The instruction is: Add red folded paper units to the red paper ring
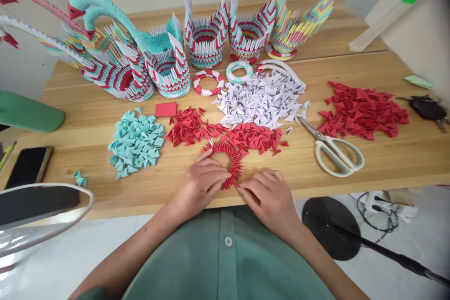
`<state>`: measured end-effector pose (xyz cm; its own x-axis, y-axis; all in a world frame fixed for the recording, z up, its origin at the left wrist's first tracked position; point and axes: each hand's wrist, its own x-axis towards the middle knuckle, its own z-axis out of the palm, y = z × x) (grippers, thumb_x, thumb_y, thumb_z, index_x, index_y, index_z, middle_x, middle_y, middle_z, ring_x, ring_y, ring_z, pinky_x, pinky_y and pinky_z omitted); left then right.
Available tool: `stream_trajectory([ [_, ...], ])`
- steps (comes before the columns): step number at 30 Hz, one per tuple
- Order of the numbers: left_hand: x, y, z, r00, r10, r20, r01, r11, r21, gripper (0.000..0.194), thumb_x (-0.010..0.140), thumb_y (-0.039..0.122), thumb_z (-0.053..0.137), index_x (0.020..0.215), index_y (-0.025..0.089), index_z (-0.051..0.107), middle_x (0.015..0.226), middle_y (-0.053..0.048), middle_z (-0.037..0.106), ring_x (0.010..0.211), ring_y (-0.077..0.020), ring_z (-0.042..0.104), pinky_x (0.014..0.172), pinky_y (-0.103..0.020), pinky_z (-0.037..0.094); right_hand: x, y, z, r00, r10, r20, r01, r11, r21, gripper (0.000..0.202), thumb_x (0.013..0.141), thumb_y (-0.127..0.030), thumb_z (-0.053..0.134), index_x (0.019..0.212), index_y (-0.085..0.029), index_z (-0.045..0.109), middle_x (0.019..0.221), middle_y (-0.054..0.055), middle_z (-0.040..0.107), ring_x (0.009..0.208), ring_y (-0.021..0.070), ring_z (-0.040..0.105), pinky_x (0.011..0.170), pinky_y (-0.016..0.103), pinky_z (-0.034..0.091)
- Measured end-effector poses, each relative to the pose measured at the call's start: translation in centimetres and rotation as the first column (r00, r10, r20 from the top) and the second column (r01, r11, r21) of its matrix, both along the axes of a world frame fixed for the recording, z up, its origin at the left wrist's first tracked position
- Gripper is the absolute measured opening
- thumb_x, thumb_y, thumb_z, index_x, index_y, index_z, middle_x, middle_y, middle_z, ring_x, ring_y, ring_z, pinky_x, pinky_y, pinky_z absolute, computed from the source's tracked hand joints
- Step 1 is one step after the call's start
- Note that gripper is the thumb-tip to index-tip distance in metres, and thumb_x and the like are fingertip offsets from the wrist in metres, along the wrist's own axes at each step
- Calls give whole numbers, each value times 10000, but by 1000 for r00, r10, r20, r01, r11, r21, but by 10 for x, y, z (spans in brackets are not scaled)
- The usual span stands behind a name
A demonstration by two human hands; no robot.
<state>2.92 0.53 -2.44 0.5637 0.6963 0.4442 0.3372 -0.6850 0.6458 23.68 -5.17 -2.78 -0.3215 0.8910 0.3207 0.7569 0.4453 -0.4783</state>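
Note:
A ring of red folded paper pieces (237,161) lies near the table's front edge, with a white piece or two on its upper left. My left hand (203,180) is closed on the ring's left and lower side, its thumb and forefinger pressed on the lower rim. Just right of the ring, my right hand (269,197) pinches a small red paper piece (237,185) against or very near the ring's lower right. Behind the ring spread loose red paper triangles (251,137), and beyond them white paper triangles (263,101).
Paper swans (207,42) stand along the back. Turquoise triangles (136,143) are piled left, red triangles (365,110) right. Scissors (333,147) lie right of centre. Two finished rings (208,93) lie mid-table. A phone (30,166) and green bottle (31,111) sit left.

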Motion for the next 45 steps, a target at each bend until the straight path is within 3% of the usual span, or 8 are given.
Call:
stream_trajectory([
  [8,-2,-1,12,990,-57,-127,56,998,-17,103,909,160,637,996,151,691,928,-52,742,888,-178,651,1101,-473,385,-1,0,2,1000,-4,13,4,1000,1,162,949,-212,588,803,-184,652,695,4,631,705,162,534,746,328,339],
  [15,0,-1,8,990,-59,-126,58,998,-16,101,930,143,604,978,154,692,891,-30,724,844,-154,618,1105,-467,375,-5,0,10,998,-14,57,18,998,-59,252,925,-394,626,791,-182,647,701,16,618,696,173,537,724,335,322],
  [21,1,1,8,997,-54,-61,52,998,-45,111,947,137,585,937,149,695,847,-32,719,801,-145,619,1070,-454,410,-7,1,9,998,-34,53,38,996,-77,200,961,-241,569,782,-183,636,692,8,621,692,158,543,730,323,333],
  [28,1,1,6,999,-39,-8,38,998,-54,116,948,138,582,914,134,693,831,-48,716,789,-153,639,1027,-446,461,-5,-1,7,998,-32,58,38,994,-103,178,961,-232,578,792,-193,618,701,7,610,700,162,521,736,326,331],
  [37,-2,0,6,1000,-25,19,27,994,-103,157,969,160,547,927,150,698,817,-33,709,792,-142,640,1081,-427,419,-2,-3,3,999,-6,38,10,993,-121,133,958,-204,584,828,-198,614,732,-8,621,711,151,528,751,329,338],
  [45,-3,-1,4,998,-17,58,25,989,-146,187,975,162,538,921,131,714,815,-47,699,812,-147,636,1033,-376,443,-2,-3,1,1000,-13,20,15,996,-90,135,951,-179,575,821,-211,588,702,-14,624,676,148,526,735,335,352],
])
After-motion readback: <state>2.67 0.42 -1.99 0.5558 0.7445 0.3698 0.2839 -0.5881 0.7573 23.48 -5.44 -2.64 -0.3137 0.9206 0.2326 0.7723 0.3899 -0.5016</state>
